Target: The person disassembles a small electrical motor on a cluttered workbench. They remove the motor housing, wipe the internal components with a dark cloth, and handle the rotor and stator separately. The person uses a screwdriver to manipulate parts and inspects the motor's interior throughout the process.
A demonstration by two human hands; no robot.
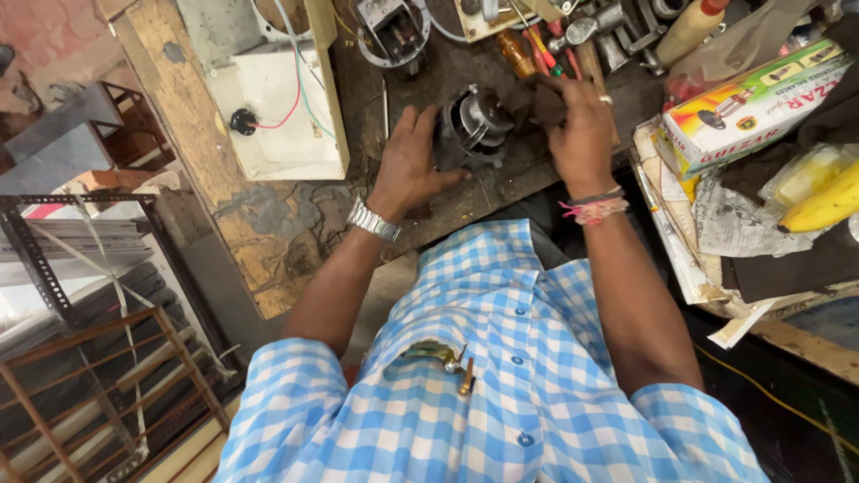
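A round grey metal motor part (pixel 476 128) with a dark fan-like core sits on the dark workbench (pixel 403 80). My left hand (pixel 410 161), with a metal watch at the wrist, grips its left side. My right hand (pixel 582 130), wearing a ring and thread bands at the wrist, presses a dark brown cloth (pixel 537 100) against the part's right side.
A white open casing (pixel 277 107) with red and green wires lies at the left. Screwdrivers (pixel 537 45) and metal parts crowd the back. At the right are a colourful carton (pixel 752 107), newspapers and bananas (pixel 828 204). Metal racks (pixel 89 358) stand lower left.
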